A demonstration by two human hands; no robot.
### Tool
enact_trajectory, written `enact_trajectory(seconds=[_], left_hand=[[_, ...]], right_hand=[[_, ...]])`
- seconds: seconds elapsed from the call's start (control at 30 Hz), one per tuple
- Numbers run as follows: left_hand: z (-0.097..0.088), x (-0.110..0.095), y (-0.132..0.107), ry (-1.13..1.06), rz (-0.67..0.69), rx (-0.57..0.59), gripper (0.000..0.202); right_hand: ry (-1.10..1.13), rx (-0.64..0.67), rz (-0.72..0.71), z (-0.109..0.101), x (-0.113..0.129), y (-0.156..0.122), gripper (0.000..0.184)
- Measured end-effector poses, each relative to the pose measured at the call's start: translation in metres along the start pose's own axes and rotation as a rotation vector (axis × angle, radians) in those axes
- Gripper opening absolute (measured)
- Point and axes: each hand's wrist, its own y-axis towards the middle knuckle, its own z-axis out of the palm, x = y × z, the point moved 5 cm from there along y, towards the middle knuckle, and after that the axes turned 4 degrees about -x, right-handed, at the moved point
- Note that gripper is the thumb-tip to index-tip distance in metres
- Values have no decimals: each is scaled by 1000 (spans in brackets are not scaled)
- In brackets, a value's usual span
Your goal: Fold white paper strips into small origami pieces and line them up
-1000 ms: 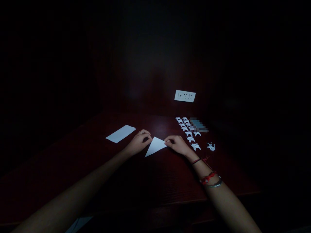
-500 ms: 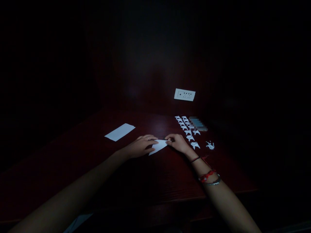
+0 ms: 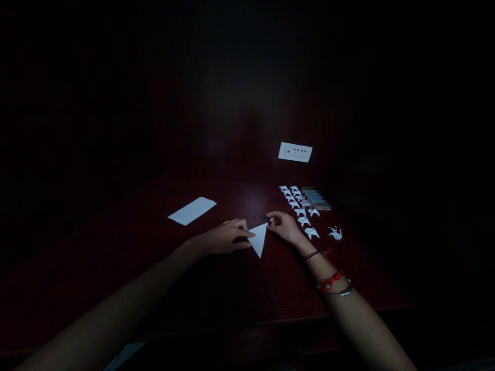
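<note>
This is a dim indoor room, most likely a desk corner in a home or small office. Which of the two cannot be told. A dark reddish wooden tabletop (image 3: 232, 288) with visible grain runs back to a wall of the same dark tone. There a white socket plate (image 3: 295, 152) with several plug holes sits just above the tabletop's far edge. Paper craft lies spread out: a flat white sheet (image 3: 192, 211) toward the far left, rows of small folded paper shapes (image 3: 297, 206) near the far right corner, and a paper triangle (image 3: 258, 238) mid-tabletop. Everything beyond is too dark to make out.
</note>
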Motion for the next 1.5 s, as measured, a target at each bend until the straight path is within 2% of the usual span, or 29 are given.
enact_trajectory(seconds=[0.17, 0.33, 0.47, 0.63, 0.73, 0.8, 1.0, 1.13, 1.27, 1.37, 1.5], left_hand=[[-3, -5, 0, -9, 32, -1, 29], [-1, -5, -1, 12, 35, 1, 32], [-2, -5, -1, 2, 40, 3, 31], [-5, -4, 0, -22, 22, 2, 27], [-5, -5, 1, -22, 29, 1, 25], [-4, -7, 1, -24, 48, 3, 25], [-1, -8, 1, -16, 88, 25, 29], [0, -8, 2, -13, 78, 31, 31], [1, -9, 3, -13, 70, 29, 32], [2, -10, 3, -14, 68, 26, 32], [2, -10, 3, -13, 72, 26, 32]], right_hand=[[-150, 65, -78, 1, 7, -3, 29], [-225, 139, -158, 9, 10, -3, 34], [-223, 157, -200, 13, 10, -3, 36], [-171, 144, -186, 13, 8, -2, 29], [-161, 142, -190, 13, 8, -1, 34], [-171, 144, -222, 13, 8, -1, 38], [-206, 190, -312, 13, 11, 1, 30], [-192, 182, -279, 14, 13, 2, 34], [-137, 136, -160, 14, 13, 3, 27], [-85, 106, -129, 14, 14, 4, 22], [-6, 83, -95, 17, 10, 6, 32]])
